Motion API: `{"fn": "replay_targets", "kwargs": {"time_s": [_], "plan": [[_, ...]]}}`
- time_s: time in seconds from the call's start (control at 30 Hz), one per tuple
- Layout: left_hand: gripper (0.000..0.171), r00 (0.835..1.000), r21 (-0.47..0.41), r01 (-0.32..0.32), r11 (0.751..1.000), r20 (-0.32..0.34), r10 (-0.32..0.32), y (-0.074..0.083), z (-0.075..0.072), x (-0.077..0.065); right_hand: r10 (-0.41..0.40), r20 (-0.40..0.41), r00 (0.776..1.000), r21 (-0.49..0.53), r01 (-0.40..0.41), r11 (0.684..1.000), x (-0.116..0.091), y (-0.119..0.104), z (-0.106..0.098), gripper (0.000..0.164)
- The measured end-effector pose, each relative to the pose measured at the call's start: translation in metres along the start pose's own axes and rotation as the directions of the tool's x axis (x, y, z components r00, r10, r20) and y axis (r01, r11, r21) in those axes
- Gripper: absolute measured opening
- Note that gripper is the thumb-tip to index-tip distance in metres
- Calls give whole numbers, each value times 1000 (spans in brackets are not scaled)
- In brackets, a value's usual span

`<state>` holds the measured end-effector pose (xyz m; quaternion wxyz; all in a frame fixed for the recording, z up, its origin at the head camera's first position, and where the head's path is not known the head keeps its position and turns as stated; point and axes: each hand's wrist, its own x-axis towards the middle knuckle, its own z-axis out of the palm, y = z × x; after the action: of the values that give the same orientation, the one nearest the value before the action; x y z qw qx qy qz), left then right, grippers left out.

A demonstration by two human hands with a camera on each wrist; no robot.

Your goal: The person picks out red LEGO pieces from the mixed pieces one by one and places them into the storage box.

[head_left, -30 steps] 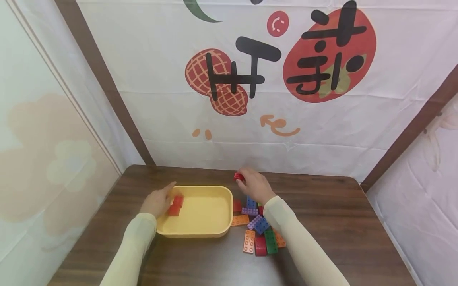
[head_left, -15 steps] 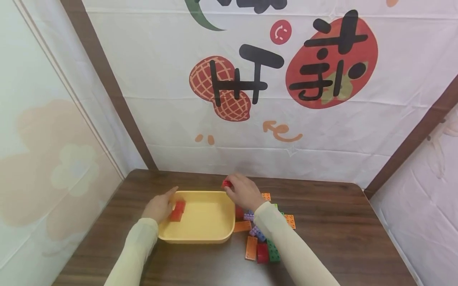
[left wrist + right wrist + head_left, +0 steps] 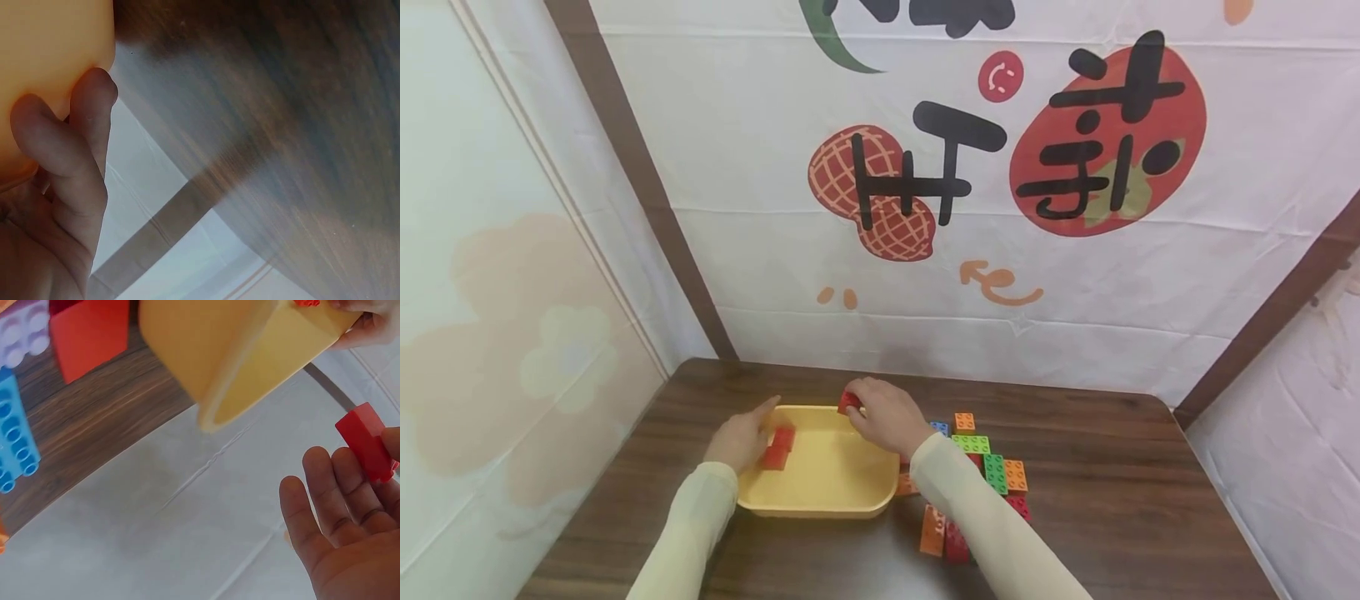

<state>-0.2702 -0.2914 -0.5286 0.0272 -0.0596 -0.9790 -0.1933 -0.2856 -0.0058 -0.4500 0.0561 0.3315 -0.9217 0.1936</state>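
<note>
A yellow plastic tray (image 3: 838, 479) stands on the table, with red toy bricks (image 3: 777, 457) lying inside near its left end. My left hand (image 3: 736, 442) grips the tray's left side; in the left wrist view its fingertips press against the outer wall (image 3: 56, 37). Between thumb and fingers, my right hand (image 3: 891, 417) pinches a red brick (image 3: 848, 402) above the tray's back rim. The right wrist view shows this red brick (image 3: 364, 439) raised at the fingertips, with the other fingers spread out. Part of the left hand is out of sight behind the tray edge.
Right of the tray lies a cluster of bricks, including a lime green brick (image 3: 972, 444), a green brick (image 3: 995, 473) and orange bricks (image 3: 933, 530). My right sleeve (image 3: 977, 508) covers some of them. A printed cloth (image 3: 760, 250) hangs behind the brown table (image 3: 1112, 500).
My right hand has carried the red brick leftward, from behind the brick pile to the tray's back rim. The left hand keeps its hold on the tray. The head view has tilted slightly.
</note>
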Motion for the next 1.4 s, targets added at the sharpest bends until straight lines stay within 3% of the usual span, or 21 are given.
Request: {"fn": "replay_targets", "kwargs": {"time_s": [0.3,0.83,1.17,1.4], "plan": [[56,1000,2,-5,1000,-21,5,-4,6,-3,-40,53,998,2,40,999,3,-17,12,24],[59,997,-28,75,997,30,-74,3,1,-6,-113,130,985,-21,117,993,18,-40,27,16],[57,999,-3,48,999,21,-48,-1,3,-3,-141,170,975,-71,155,985,30,-37,46,17],[55,1000,-2,26,1000,-9,-26,-3,3,2,-191,169,967,-141,215,966,38,-35,49,7]]}}
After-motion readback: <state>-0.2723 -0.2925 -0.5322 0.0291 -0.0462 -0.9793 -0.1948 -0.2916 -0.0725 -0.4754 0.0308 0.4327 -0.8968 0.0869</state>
